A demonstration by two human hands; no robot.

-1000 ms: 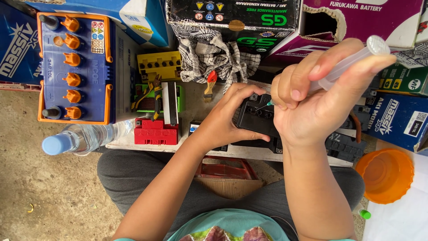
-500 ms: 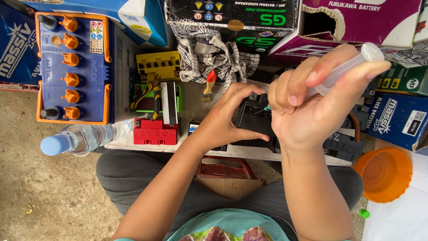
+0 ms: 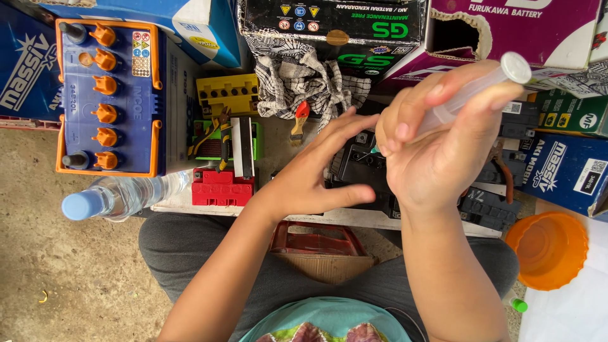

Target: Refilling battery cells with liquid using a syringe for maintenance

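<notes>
At centre right of the frame, the right hand [image 3: 443, 152] is curled around a clear plastic syringe [image 3: 472, 92], thumb resting on its round white plunger top at upper right. The barrel slants down and left; its thin needle end points at a small black battery [image 3: 361, 166] in the middle of the frame. Whether the tip touches the battery cannot be told.

The left hand [image 3: 316, 177] hovers at centre with fingers spread and straight, thumb stretched along the battery's near edge. It grips nothing; contact with the casing is unclear.

The battery is a matt black plastic block standing on a pale board [image 3: 342, 218] that lies across the person's lap.

Left of centre sit a red ribbed block [image 3: 221, 188], a green block [image 3: 209, 142] with pliers [image 3: 212, 133] across it, and a yellow moulded block [image 3: 227, 94]. Upper left holds a large blue battery [image 3: 107, 95] with an orange rim and a row of orange caps. A clear water bottle [image 3: 120, 195] with a pale blue cap lies at left. A crumpled black-and-white checked cloth [image 3: 297, 79] and a small red-handled brush [image 3: 297, 120] sit at upper centre. An orange plastic bowl [image 3: 548, 250] stands at lower right. Cardboard boxes [image 3: 513, 25] line the top edge.
</notes>
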